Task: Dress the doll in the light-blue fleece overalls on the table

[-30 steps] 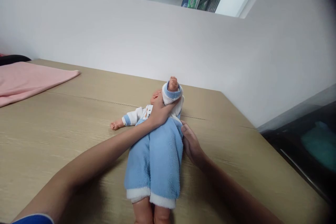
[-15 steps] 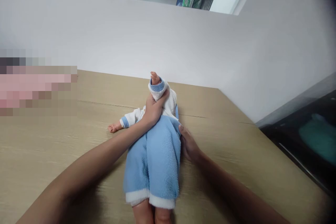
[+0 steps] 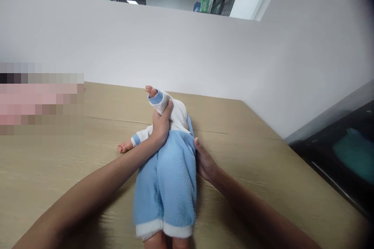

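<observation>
A doll [image 3: 175, 171] in a white fleece top and light-blue fleece pants with white cuffs lies on the wooden table, legs towards me. My left hand [image 3: 161, 124] is wrapped round its raised sleeve and side, thumb pointing up. Above that thumb, the doll's hand [image 3: 151, 91] sticks out of a blue cuff. Its other arm [image 3: 137, 139] stretches out to the left on the tabletop. At the right side of the waist, my right hand [image 3: 205, 160] grips the doll, thumb against the fabric; its other fingers are mostly hidden. The doll's head does not show.
The wooden table [image 3: 257, 198] meets a pale partition wall [image 3: 131, 42] at the back. Past its right edge is a dark glossy surface with a teal item [image 3: 355, 153]. A pixelated pinkish area covers the left side.
The doll's raised arm has tipped to the left together with my left hand. My right hand stays at the waist. The view has shifted slightly.
</observation>
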A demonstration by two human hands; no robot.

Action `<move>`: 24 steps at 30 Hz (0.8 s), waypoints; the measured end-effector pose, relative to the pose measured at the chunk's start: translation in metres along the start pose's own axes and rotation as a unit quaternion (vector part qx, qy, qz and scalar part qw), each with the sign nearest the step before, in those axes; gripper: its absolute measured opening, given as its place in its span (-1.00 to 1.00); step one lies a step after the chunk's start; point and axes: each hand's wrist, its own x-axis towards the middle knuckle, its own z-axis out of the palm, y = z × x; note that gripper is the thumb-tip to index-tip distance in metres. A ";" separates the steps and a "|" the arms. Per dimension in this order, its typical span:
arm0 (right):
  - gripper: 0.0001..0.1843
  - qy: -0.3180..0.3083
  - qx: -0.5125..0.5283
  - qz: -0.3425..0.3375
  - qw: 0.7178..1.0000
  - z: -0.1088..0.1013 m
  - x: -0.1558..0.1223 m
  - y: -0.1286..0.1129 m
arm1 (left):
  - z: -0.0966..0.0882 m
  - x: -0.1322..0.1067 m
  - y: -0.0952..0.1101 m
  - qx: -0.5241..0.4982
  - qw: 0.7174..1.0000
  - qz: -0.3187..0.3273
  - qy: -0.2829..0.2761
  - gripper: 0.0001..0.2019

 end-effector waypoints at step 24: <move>-0.52 0.075 -0.172 -0.231 0.955 0.052 0.031 0.024 | -0.086 0.042 0.004 -0.097 0.976 -0.194 0.019 -0.38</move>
